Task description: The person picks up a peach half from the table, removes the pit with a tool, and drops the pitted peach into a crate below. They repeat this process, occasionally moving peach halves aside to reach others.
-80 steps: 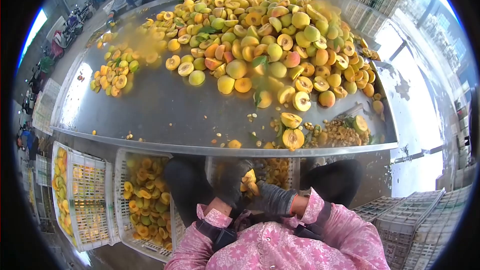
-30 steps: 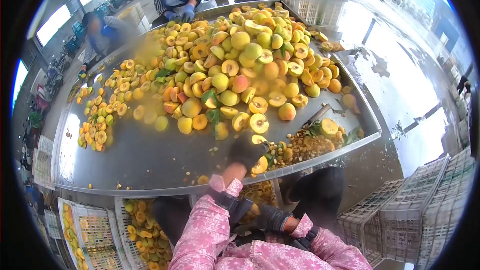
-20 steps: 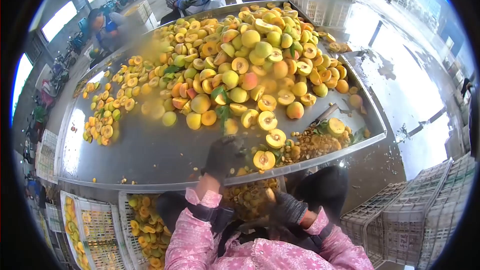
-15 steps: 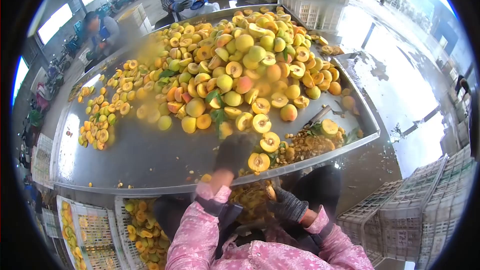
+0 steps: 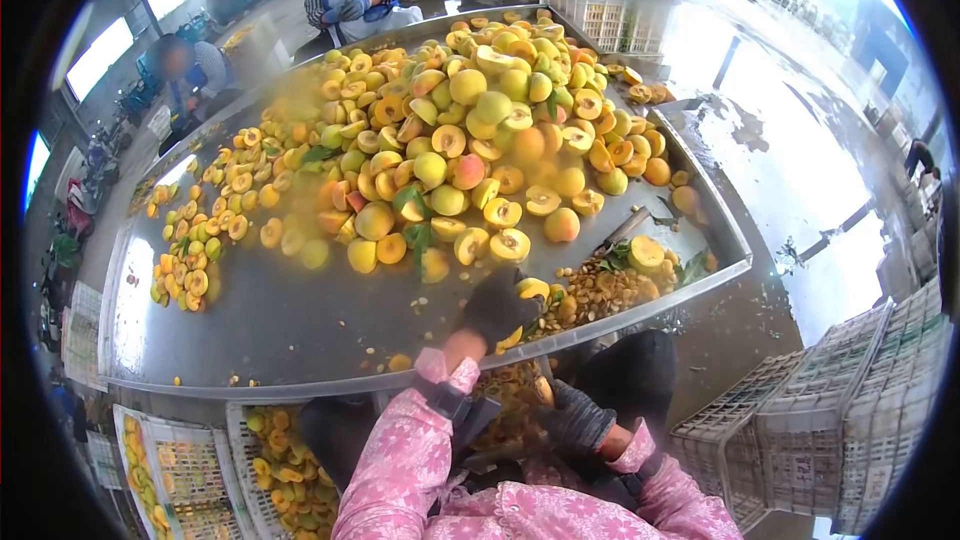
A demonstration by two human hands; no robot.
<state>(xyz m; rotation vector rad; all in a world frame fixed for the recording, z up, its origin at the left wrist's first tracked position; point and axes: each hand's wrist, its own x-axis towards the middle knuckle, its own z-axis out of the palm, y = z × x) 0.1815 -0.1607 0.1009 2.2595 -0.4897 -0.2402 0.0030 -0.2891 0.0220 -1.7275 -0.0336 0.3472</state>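
My left hand (image 5: 497, 312), in a dark glove, is at the near edge of the metal table with its fingers curled round halved yellow peaches. One peach half (image 5: 532, 288) shows tilted at its fingertips, and another piece of peach (image 5: 510, 341) pokes out below the hand. My right hand (image 5: 580, 418), in a dark grey knit glove, is lower, over my lap, closed on a short tan piece (image 5: 543, 390) whose kind I cannot make out. Beside the left hand lies a heap of peach pits (image 5: 590, 298). A big pile of whole and halved peaches (image 5: 450, 145) covers the table beyond.
The metal table (image 5: 300, 340) has a raised rim. A knife-like tool (image 5: 628, 225) lies near the pits. Crates of peach halves (image 5: 290, 470) stand at lower left, and stacked white crates (image 5: 800, 430) at right. Two people (image 5: 352, 0) sit across the table.
My left hand has moved right and closed round the peach halves at the table's near edge, which have shifted and tilted. My right hand stays nearly still. The view has shifted slightly.
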